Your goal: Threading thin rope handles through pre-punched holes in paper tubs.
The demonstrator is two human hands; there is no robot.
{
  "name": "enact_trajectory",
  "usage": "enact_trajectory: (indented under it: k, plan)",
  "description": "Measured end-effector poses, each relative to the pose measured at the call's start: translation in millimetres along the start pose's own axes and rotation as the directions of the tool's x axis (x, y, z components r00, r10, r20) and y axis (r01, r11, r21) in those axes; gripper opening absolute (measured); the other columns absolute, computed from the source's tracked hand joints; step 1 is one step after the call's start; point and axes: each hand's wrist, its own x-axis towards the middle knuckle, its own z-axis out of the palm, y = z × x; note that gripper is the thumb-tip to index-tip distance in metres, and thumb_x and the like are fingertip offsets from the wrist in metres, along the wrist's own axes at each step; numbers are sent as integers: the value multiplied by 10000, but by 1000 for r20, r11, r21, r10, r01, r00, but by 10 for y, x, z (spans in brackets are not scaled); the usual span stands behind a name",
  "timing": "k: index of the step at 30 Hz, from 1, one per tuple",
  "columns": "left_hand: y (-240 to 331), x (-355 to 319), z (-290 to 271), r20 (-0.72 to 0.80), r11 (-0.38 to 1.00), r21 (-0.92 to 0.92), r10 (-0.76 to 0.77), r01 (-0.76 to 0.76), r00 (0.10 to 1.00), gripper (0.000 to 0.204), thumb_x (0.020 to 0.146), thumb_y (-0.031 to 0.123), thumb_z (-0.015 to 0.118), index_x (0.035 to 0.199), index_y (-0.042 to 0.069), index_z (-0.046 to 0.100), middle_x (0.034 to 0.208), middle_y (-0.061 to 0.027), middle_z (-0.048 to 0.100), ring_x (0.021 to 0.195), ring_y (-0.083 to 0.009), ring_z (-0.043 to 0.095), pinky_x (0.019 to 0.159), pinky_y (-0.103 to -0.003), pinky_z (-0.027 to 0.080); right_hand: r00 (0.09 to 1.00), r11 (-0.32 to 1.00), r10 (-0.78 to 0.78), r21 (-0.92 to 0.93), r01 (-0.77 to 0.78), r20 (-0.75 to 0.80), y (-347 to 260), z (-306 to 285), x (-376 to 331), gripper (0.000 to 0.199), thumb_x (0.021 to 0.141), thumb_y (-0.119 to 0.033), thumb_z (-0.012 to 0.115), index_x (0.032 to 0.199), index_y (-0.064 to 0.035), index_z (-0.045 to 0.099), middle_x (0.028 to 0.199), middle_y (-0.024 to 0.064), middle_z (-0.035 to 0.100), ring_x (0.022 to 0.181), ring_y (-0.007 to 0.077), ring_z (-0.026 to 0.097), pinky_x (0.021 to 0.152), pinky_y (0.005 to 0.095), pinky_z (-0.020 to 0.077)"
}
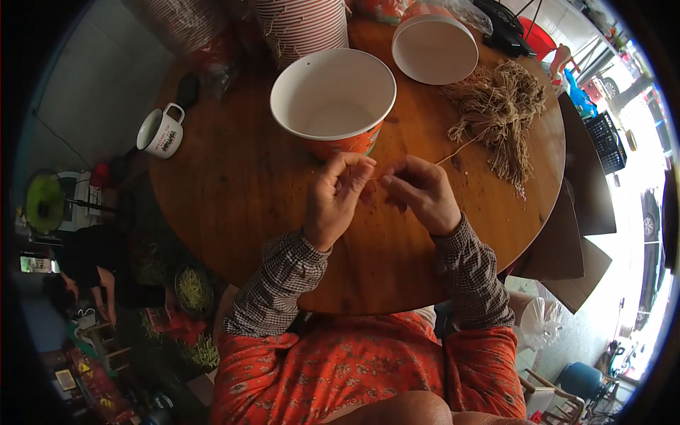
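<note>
My left hand (334,200) and my right hand (423,193) meet over the near half of the round wooden table, fingers pinched on a thin tan string (457,151). One stretch of it spans the small gap between my fingertips. From behind my right hand it trails toward a tangled bundle of tan strings (499,117) at the far right. Just beyond my hands stands a paper bucket (333,95), white inside and orange outside, with a small dark hole near its rim. My left knuckles overlap its lower front.
Tall stacked paper buckets (301,28) rise behind. A white paper bucket (434,49) lies at the far right. A white enamel mug (161,132) sits on the left edge beside a dark object (188,90). Cardboard flaps (549,241) flank the right. Another person (99,273) bends low at left.
</note>
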Motion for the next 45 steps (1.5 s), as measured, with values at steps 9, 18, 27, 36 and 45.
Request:
enact_trajectory:
  k: [9,18,27,36,45]
  plan:
    - [8,-25,-38,115,969,-80,-225,235,968,299,997,246,502,836,15,603,658,20,528,588,-45,463,529,-210,383,997,993,-73,92,69,32,2,-83,-27,114,903,-139,647,920,-30,617,746,-40,572,651,31,537,582,185,462]
    - [-64,-10,-32,95,992,126,-38,26,995,175,961,135,553,835,13,556,719,18,496,620,-36,416,554,-206,362,995,993,-97,62,97,1,8,-47,-6,143,870,-68,672,971,-14,587,816,-42,572,697,7,499,612,171,436]
    - [-91,-6,-3,83,983,169,58,-71,995,68,910,51,595,880,9,551,805,-48,548,684,-115,517,595,-245,424,985,979,-169,113,170,-18,110,-46,30,126,870,-57,672,960,-21,591,791,-56,568,676,-11,488,581,156,413]
    - [-77,18,28,124,869,378,295,-320,948,66,884,13,608,921,9,553,855,-107,566,784,-247,575,675,-319,470,957,944,-265,-235,232,-118,189,-16,14,120,868,-103,678,918,-14,613,630,-42,509,567,10,429,506,192,374]
    - [-94,23,33,120,774,476,413,-417,903,56,883,15,605,916,10,560,876,-100,574,800,-246,575,709,-322,475,932,920,-338,-255,298,-132,165,15,9,109,842,-93,693,874,-26,613,583,-57,404,521,11,328,453,220,272]
